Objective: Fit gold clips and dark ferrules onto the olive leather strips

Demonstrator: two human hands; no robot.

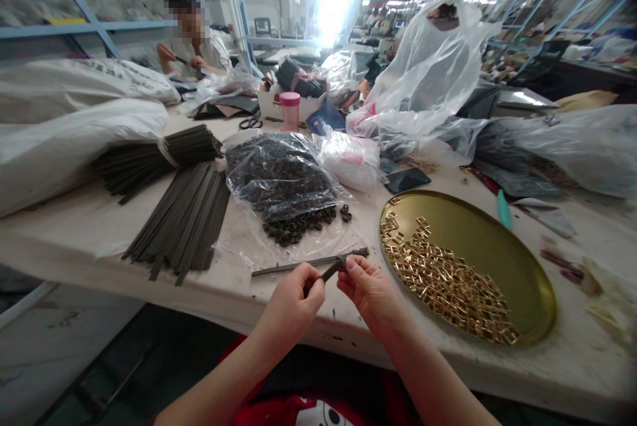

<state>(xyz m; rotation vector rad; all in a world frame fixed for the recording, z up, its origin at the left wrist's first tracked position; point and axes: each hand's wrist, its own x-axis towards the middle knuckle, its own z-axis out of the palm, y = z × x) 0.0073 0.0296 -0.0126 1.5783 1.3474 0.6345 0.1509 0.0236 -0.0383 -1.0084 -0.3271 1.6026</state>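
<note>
My left hand is closed around one part of a dark grey-brown strap, just above the table's front edge. With thumb and fingers, my right hand pinches the same strap near its far end; whether a small loop or buckle is there is hidden by my fingertips. Behind the hands lie finished-looking straps of the same colour. To the right, a round gold tray holds many small gold metal buckles. Small dark loops spill from a clear plastic bag.
Loose dark strips and a tied bundle lie left, beside white sacks. Farther back stand a pink-lidded jar, scissors and clear plastic bags. A co-worker sits across the table at left.
</note>
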